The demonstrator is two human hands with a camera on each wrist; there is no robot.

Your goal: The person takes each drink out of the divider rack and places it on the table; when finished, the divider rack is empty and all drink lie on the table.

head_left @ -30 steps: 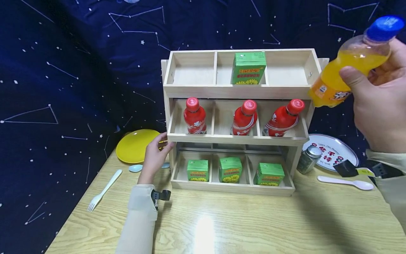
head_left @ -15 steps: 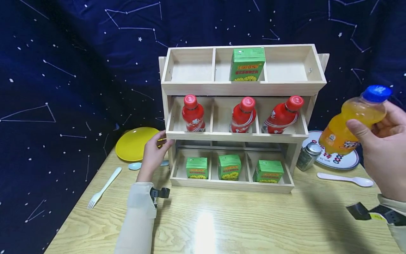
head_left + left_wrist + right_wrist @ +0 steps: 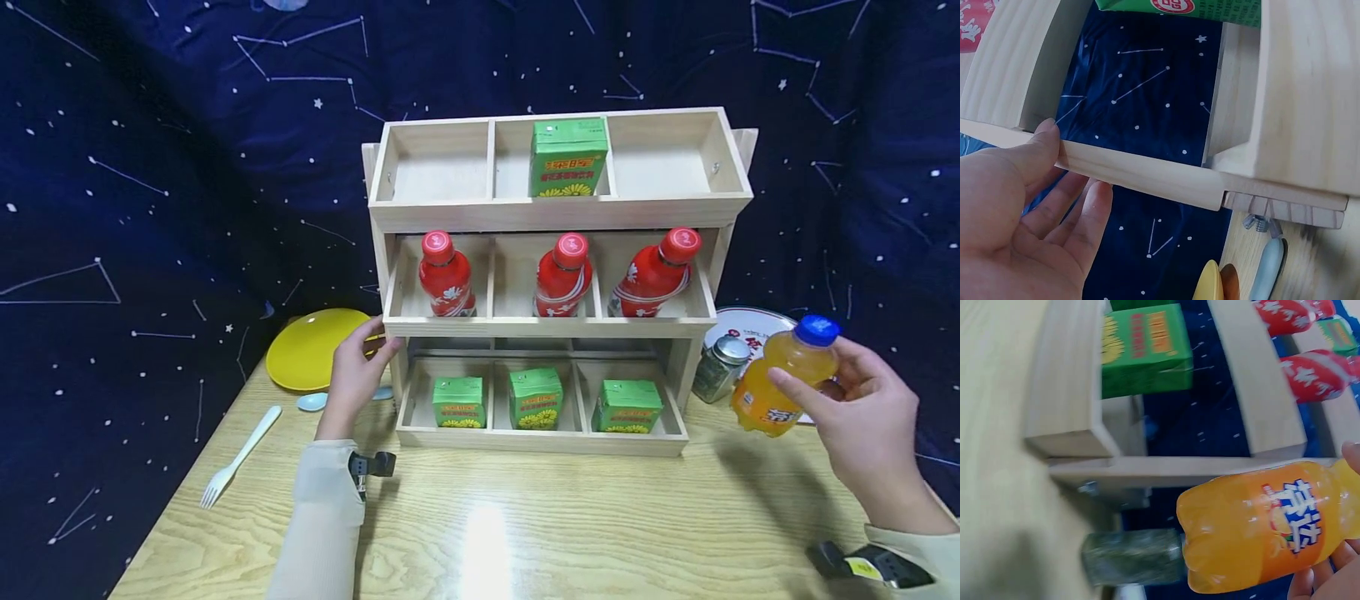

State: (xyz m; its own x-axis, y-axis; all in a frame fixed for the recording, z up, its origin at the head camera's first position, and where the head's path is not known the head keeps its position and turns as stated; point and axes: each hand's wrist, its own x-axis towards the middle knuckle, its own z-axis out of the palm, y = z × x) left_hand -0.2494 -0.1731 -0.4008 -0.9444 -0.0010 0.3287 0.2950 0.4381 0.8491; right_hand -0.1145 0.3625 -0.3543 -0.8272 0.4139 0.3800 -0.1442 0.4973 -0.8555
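An orange soda bottle with a blue cap [image 3: 783,379] is gripped by my right hand [image 3: 870,417], tilted, to the right of the shelf's bottom tier. In the right wrist view the soda bottle [image 3: 1260,525] shows its label, with my fingers at its neck end. My left hand [image 3: 356,375] holds the left side post of the three-tier wooden shelf [image 3: 555,218]; the left wrist view has the thumb and fingers [image 3: 1099,203] on either side of that wooden strip. Three red bottles, among them a leaning one [image 3: 652,275], occupy the middle tier.
Green drink boxes stand in the bottom tier, one box [image 3: 536,400] in its middle; another box [image 3: 568,158] is on top. A glass shaker [image 3: 720,368] and white plate [image 3: 738,323] lie right of the shelf. A yellow plate [image 3: 311,354] and fork [image 3: 240,458] lie left.
My right hand has lowered the orange soda bottle from beside the top tier down to the bottom tier's level, close by the shaker. My left hand stays on the shelf post.
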